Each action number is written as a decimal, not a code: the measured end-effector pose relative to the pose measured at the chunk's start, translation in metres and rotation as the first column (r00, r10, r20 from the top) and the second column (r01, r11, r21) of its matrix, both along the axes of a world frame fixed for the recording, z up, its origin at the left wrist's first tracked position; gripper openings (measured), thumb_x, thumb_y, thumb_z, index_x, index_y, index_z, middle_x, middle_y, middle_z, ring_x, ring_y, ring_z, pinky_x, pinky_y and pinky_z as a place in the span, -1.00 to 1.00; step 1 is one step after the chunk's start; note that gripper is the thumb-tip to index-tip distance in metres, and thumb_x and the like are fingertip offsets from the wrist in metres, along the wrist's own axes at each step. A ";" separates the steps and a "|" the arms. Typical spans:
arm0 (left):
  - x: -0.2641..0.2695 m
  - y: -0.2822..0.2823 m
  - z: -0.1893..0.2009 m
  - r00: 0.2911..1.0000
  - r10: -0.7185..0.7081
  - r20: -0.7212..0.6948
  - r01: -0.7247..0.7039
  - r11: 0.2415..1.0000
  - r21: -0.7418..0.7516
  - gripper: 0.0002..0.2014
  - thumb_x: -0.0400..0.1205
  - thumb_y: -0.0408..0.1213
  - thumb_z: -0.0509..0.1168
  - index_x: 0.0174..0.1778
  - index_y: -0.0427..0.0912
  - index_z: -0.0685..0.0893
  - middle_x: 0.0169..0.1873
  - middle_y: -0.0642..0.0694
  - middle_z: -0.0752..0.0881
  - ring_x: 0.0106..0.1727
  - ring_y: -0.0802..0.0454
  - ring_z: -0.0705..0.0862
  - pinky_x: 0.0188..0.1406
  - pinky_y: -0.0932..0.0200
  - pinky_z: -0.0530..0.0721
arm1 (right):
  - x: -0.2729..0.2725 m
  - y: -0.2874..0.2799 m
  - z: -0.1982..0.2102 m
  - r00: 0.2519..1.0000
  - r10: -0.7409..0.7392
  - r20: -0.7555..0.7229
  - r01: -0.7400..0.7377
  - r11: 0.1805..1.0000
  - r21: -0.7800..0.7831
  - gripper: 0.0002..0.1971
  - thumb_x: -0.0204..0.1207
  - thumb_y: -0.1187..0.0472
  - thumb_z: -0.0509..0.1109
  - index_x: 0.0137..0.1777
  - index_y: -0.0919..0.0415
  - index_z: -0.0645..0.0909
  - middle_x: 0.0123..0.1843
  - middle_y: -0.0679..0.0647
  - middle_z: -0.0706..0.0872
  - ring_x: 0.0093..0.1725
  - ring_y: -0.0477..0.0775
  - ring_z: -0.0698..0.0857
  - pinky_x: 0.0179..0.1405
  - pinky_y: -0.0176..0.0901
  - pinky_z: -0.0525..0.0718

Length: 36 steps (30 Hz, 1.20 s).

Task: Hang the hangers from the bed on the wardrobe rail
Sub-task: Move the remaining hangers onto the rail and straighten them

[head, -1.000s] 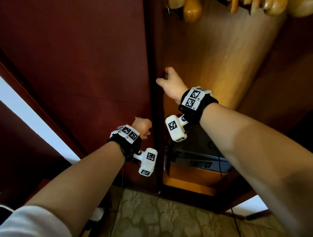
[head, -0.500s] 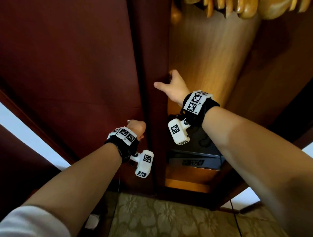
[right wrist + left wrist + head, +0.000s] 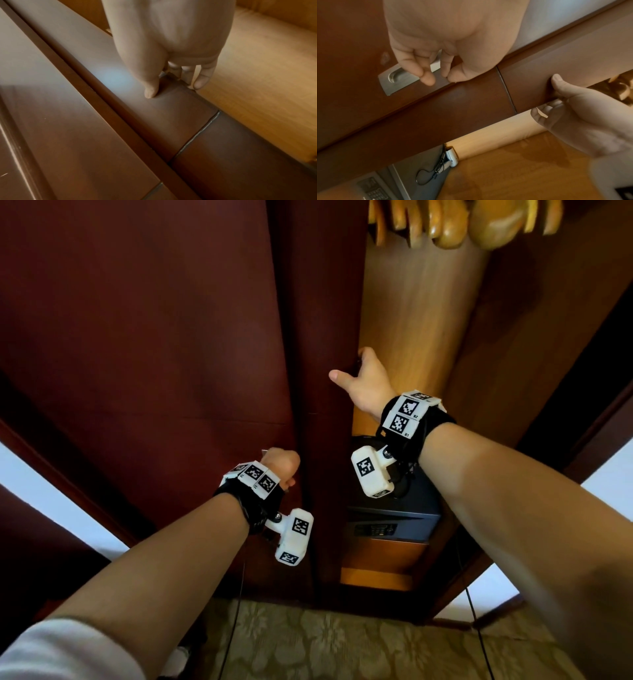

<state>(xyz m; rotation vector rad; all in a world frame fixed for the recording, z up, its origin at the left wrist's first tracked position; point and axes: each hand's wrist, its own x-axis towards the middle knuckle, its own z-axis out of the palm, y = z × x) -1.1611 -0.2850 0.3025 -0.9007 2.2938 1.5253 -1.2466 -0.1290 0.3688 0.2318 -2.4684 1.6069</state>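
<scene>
Several wooden hangers [image 3: 445, 224] hang at the top of the open wardrobe; the rail is out of view. My right hand [image 3: 363, 378] grips the free edge of a dark red sliding door [image 3: 325, 302], thumb on its front face and fingers curled behind it [image 3: 171, 75]. Lower and to the left, my left hand [image 3: 281, 463] has its fingers hooked in the recessed metal handle [image 3: 393, 79] of the neighbouring door panel [image 3: 137, 320]. Neither hand holds a hanger. The bed is not in view.
Inside the wardrobe a dark safe [image 3: 394, 518] with a keypad sits on a wooden shelf, with a cable and a small white device [image 3: 452, 158] beside it. Patterned carpet [image 3: 342, 645] lies below the doors. A second dark door frame [image 3: 548, 371] bounds the opening on the right.
The strip of door between my hands has widened, and its edge with my right hand has shifted right, narrowing the opening. My left hand stays on the handle.
</scene>
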 end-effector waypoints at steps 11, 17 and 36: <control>0.002 0.037 -0.007 0.999 -0.040 -0.032 0.041 0.998 0.053 -0.68 0.70 -0.42 0.14 0.38 -0.40 0.44 -0.26 -0.23 0.55 -0.39 -0.06 0.58 0.20 -0.13 0.68 | 0.006 0.058 -0.001 0.999 -0.040 0.014 0.040 0.999 -0.013 -0.48 0.57 0.12 0.50 0.42 0.30 0.41 0.37 0.14 0.63 0.32 0.12 0.63 0.34 0.10 0.64; 0.004 0.057 -0.003 0.989 -0.145 -0.008 0.145 0.989 -0.018 -0.69 0.71 -0.39 0.12 0.37 -0.41 0.45 -0.34 -0.22 0.55 -0.45 -0.04 0.57 -0.39 0.09 0.59 | 0.011 0.098 -0.003 0.996 -0.090 0.000 0.090 0.996 -0.023 -0.54 0.57 0.13 0.50 0.38 0.25 0.44 0.33 0.10 0.65 0.30 0.08 0.65 0.34 0.08 0.64; 0.008 0.113 -0.004 0.947 -0.322 0.014 0.323 0.946 -0.042 -0.69 0.69 -0.39 0.16 0.34 -0.39 0.48 -0.18 -0.22 0.59 -0.50 0.00 0.61 -0.77 0.35 0.42 | 0.016 0.196 -0.009 0.976 -0.217 0.022 0.218 0.976 -0.032 -0.44 0.54 0.09 0.49 0.49 0.14 0.40 0.40 0.07 0.65 0.37 0.10 0.64 0.39 0.22 0.62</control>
